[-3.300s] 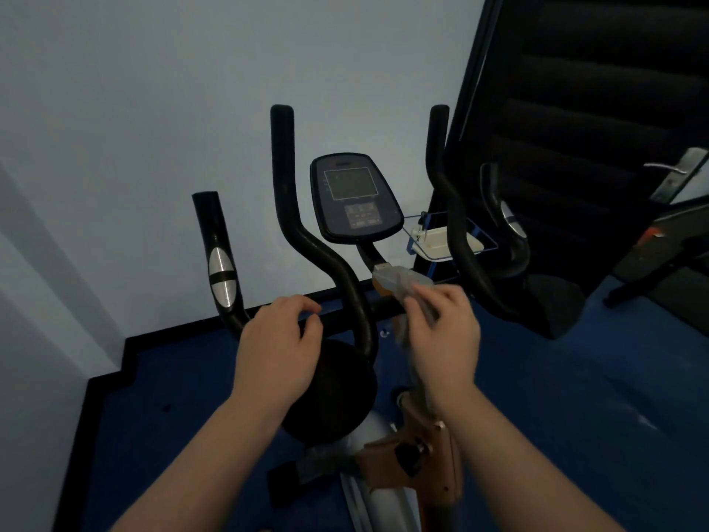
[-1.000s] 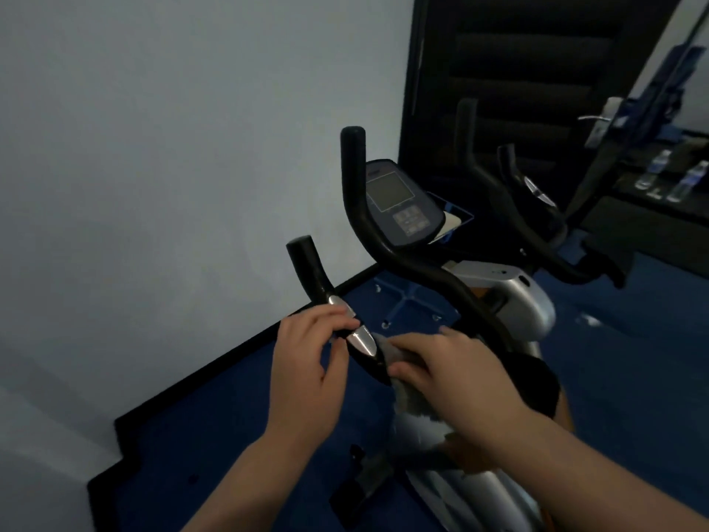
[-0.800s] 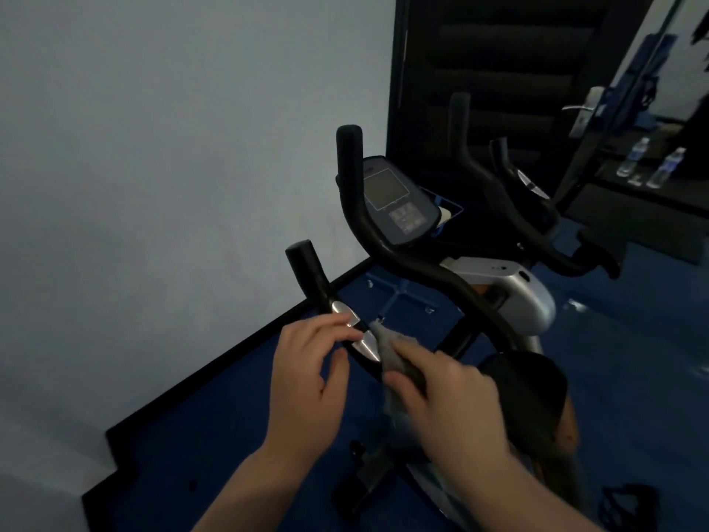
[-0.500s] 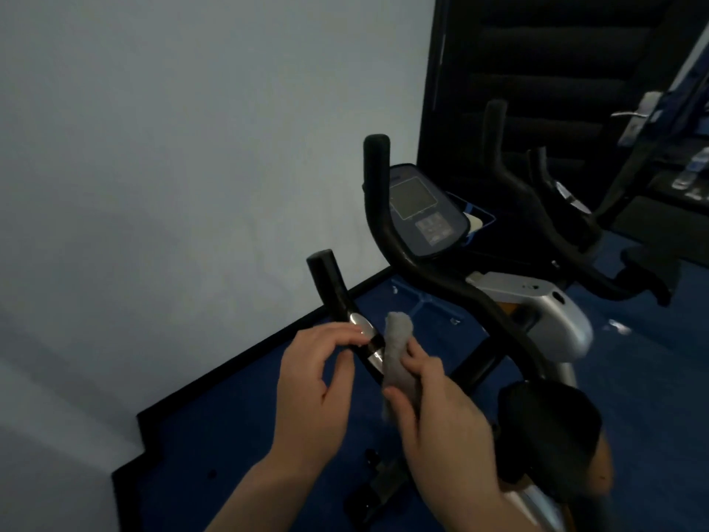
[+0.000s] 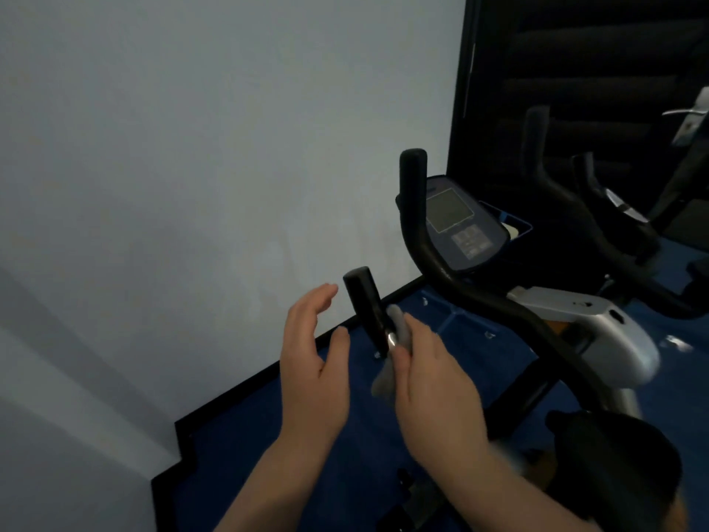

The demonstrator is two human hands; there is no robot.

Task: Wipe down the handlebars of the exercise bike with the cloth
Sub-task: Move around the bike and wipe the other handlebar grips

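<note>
Right hand (image 5: 429,378) grip holding grey cloth (image 5: 399,328), cloth pressed against near short handlebar (image 5: 366,307) by its silver sensor, left hand (image 5: 312,362) grip wide, fingers straight, just beside bar, console (image 5: 460,224) behind

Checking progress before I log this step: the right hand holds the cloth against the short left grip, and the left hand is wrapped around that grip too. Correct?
Not quite. The right hand does hold the cloth against the short grip, but the left hand is not wrapped around it. In the head view it is open, fingers relaxed, beside the grip and apart from it.
</note>
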